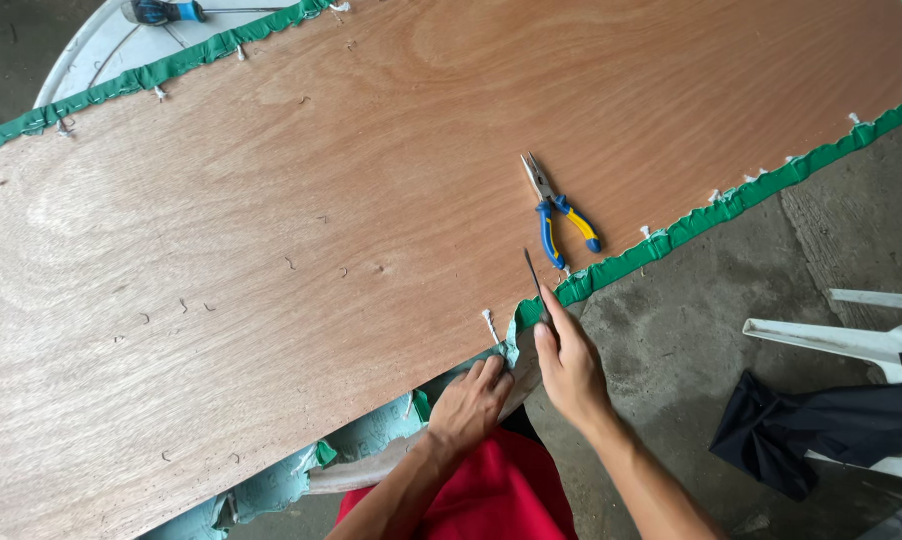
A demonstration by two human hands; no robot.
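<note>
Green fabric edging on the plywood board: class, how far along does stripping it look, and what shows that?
Partly done. Near the person, the green fabric hangs loose below the plywood board, and bare staple marks dot the wood. In hand: the left hand pinches the fabric at the edge while the right hand works a thin metal tool there. Left: the fastened edging along the right edge and the far edge. Pliers lie unused.

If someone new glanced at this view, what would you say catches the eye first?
A big plywood board fills most of the view, edged with green fabric along its rim. At its near edge, the left hand pinches the loosened fabric while the right hand holds a thin metal tool against the board. Blue-and-yellow needle-nose pliers lie on the wood just beyond.
</note>
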